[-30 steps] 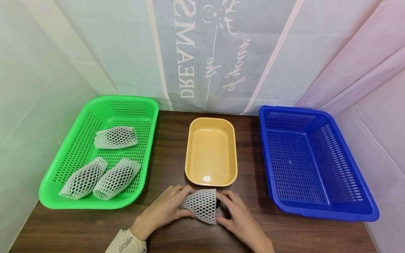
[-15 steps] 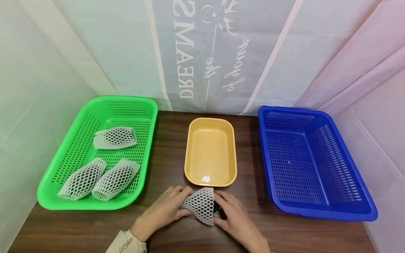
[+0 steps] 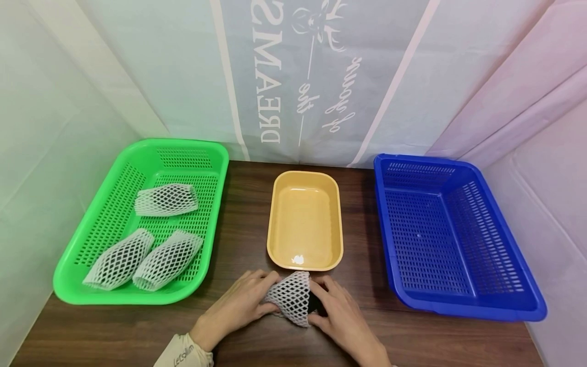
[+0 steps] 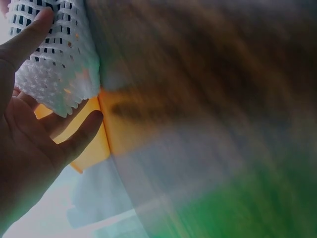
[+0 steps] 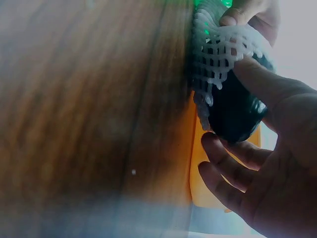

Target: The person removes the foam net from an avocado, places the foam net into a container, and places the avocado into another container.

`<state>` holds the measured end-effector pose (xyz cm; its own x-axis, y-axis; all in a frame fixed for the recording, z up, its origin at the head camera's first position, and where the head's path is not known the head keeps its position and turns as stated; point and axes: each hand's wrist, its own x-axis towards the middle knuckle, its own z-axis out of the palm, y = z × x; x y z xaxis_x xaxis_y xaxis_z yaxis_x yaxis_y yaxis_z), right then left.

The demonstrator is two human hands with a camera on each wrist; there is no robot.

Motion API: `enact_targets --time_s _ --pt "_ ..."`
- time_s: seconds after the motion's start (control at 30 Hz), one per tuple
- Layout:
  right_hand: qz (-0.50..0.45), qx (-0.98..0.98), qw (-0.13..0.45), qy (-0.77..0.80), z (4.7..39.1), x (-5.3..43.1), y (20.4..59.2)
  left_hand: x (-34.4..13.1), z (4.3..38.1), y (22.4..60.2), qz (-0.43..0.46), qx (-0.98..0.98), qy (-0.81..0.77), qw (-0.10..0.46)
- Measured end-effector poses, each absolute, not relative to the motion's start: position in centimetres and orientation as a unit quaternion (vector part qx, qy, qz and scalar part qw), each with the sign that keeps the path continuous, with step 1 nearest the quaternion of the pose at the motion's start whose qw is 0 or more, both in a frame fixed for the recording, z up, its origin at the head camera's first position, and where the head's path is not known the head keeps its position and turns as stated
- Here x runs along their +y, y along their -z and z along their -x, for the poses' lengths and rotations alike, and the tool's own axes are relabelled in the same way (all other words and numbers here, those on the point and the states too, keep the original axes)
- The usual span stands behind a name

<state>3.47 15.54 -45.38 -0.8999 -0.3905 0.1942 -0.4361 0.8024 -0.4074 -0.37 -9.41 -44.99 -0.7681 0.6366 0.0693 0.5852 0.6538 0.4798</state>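
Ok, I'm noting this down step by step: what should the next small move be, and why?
I'd probably have the right hand draw more of the dark item out of the foam net: its bare end shows past the net's edge, within the right hand's grasp, while the left hand grips the net's other end.

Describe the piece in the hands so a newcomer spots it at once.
Start at the yellow tray between the green basket and blue basket. On the person's side of it, the left hand and right hand hold a dark, rounded piece in white foam net. Unlike the three netted pieces in the green basket, it has one dark end bare.
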Motion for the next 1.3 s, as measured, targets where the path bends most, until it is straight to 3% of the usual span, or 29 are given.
enact_targets --time_s 0.27,0.6,1.3 --pt "-0.241 -0.945 0.075 -0.208 -3.3 15.7 45.4 -9.3 0.3 45.0 -0.342 0.908 -0.238 0.047" --pt "-0.249 -0.947 0.045 -0.196 -3.7 16.1 45.0 -9.3 0.4 44.9 -0.349 0.906 -0.236 0.036" --pt "-0.236 -0.950 0.065 -0.194 -4.0 17.0 44.0 -10.2 0.7 44.0 -0.360 0.902 -0.240 -0.006"
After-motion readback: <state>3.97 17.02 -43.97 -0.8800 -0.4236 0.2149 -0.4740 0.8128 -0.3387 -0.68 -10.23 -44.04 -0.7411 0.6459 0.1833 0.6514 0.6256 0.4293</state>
